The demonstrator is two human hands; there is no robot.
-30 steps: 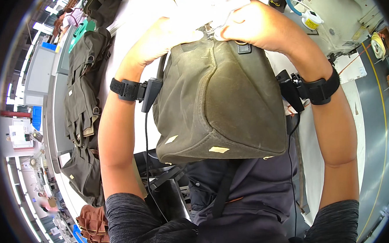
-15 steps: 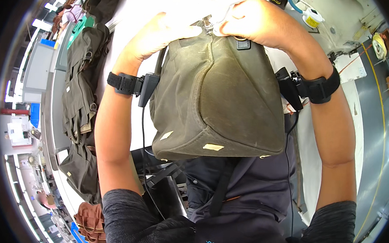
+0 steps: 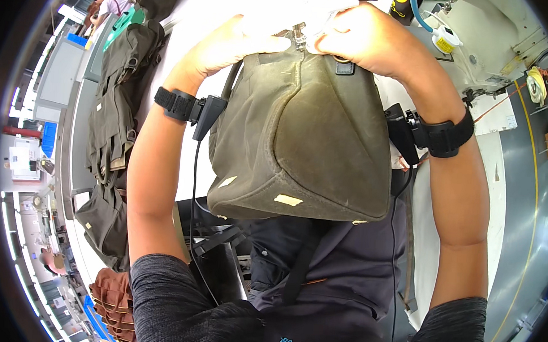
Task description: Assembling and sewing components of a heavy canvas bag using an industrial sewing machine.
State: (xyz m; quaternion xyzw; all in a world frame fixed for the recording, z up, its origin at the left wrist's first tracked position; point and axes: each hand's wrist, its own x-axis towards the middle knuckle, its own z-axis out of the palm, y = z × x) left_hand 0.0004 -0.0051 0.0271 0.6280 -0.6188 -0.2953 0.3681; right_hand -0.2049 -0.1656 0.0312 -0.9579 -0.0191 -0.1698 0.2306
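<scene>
An olive-green canvas bag (image 3: 326, 130) hangs in front of my body, its narrow end facing me. A raised seam curves down that end, and pale tape pieces (image 3: 288, 200) mark its lower edge. My left hand (image 3: 234, 48) grips the top edge left of a metal zipper end (image 3: 300, 35), its thumb lying along the rim. On the other side of the zipper, my right hand (image 3: 355, 42) pinches the rim, thumb close to the metal. Strong glare washes out both hands' far fingers and whatever lies beyond them.
More dark green bags (image 3: 113, 113) lie along the left side of the white table (image 3: 199, 6). Reddish-brown pieces (image 3: 111, 295) are stacked at lower left. A machine body (image 3: 485, 46) with a blue hose stands at upper right. A black strap device sits on each wrist, trailing cables.
The bag's bottom has swung slightly left and up in the picture, while the top edge and hands sit slightly further right. Both hands keep their hold beside the zipper end.
</scene>
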